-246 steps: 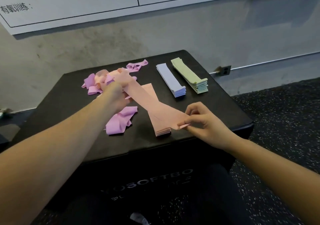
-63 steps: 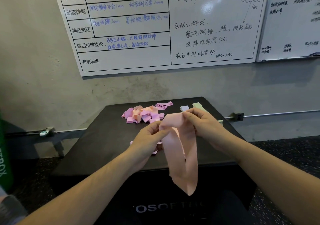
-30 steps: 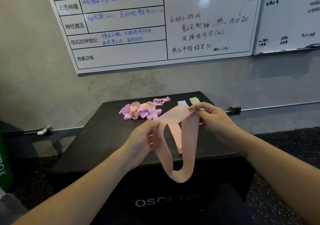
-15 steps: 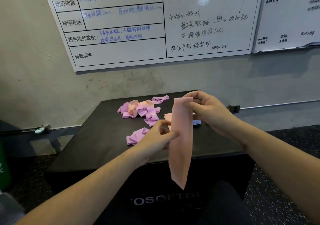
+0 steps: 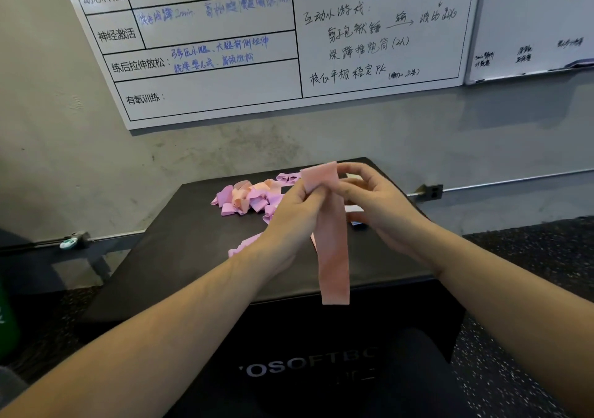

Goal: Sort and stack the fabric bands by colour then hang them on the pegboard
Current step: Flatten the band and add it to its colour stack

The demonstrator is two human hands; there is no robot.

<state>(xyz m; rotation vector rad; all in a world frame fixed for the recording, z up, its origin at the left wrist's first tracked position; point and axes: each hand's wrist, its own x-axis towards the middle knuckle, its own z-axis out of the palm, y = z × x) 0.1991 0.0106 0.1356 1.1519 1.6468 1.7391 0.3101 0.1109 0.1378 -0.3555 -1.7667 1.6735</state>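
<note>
left hand (image 5: 291,217) and right hand (image 5: 374,205) both pinch the peach band's (image 5: 332,250) top above the box (image 5: 180,257). it hangs limp, so a loose pinch could let it twist or slip off.

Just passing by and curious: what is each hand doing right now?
Left hand: fingers pinch the peach band near its top.
Right hand: fingers curled at the same band; grip cannot be told.

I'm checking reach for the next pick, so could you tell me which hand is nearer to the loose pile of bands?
Left. The left hand is just right of the pile of bands, nearly touching it; the right hand is further right, past the hanging pink band.
</note>
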